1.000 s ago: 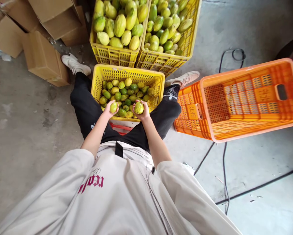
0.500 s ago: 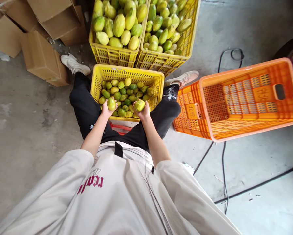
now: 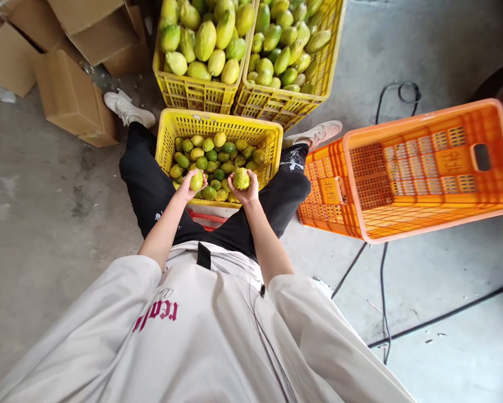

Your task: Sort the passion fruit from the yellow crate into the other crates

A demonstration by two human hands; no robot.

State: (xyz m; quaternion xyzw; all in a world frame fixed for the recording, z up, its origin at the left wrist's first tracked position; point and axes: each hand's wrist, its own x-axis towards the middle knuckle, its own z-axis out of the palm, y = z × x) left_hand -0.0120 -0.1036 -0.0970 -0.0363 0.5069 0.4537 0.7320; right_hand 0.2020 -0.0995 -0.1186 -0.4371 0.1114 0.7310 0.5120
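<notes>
Between my legs stands a yellow plastic crate (image 3: 161, 140) with many small green and yellow lemons (image 3: 211, 155) in it. My left hand (image 3: 187, 186) is closed around a yellow-green lemon (image 3: 196, 181) above the crate's near left part. Level with it on the right, my right hand (image 3: 248, 193) grips another lemon (image 3: 241, 178), bumpy and yellow-green. Both fruits are held up above the others, a short gap apart. Parts of the near rim are hidden behind my hands.
Two yellow crates (image 3: 196, 101) (image 3: 276, 106) of larger green-yellow fruit stand just beyond. To the right are orange crates (image 3: 427, 224), the upper one's inside facing me. Cardboard boxes (image 3: 66, 92) lie at the far left. Black cables (image 3: 444, 317) cross the concrete floor on the right.
Both lemons have turned in my hands. The left hand has shifted slightly right and the left lemon shows a different side. The crates have stayed where they were.
</notes>
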